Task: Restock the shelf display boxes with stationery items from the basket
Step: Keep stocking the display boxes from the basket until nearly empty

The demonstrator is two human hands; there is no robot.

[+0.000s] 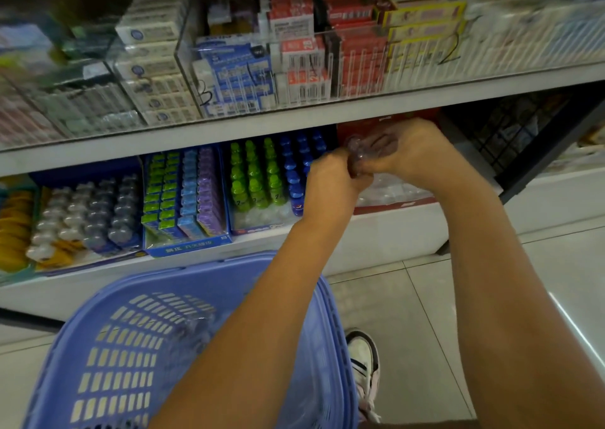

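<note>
both hands are sitting together around 1 o'clock of frame centre, over the red display box [386, 208] on the lower shelf [393, 232]. left hand [330, 183] is curling its fingers and pinching a clear plastic pack [368, 152]. right hand [415, 155] is gripping the same pack from the 3 o'clock side, fingers wrapped round it. the hands are touching each other at the pack. pack is blurring out, so i cannot tell what is inside. the red display box is sitting right under the hands, holding pale clear-wrapped items, partly hidden by the forearms.

at 9 o'clock of the hands, a blue display box [258, 231] is holding upright rows of green bottles [258, 179] and blue bottles [294, 173]. further toward 9 o'clock, a second blue box [186, 247] is holding green, light blue and purple packs. beyond that clear bottles [82, 212] are standing, then yellow items [13, 225] at the frame edge.

basket [131, 330], lavender-blue plastic with slotted walls, is sitting at 7 o'clock under the left forearm. some clear plastic [196, 325] is lying inside it, blurred.

upper shelf at 12 o'clock is carrying clear dividers [183, 35] with stacked white, blue, red and yellow boxes. a white shoe [363, 366] is standing on the tiled floor [425, 314] at 5 o'clock.
</note>
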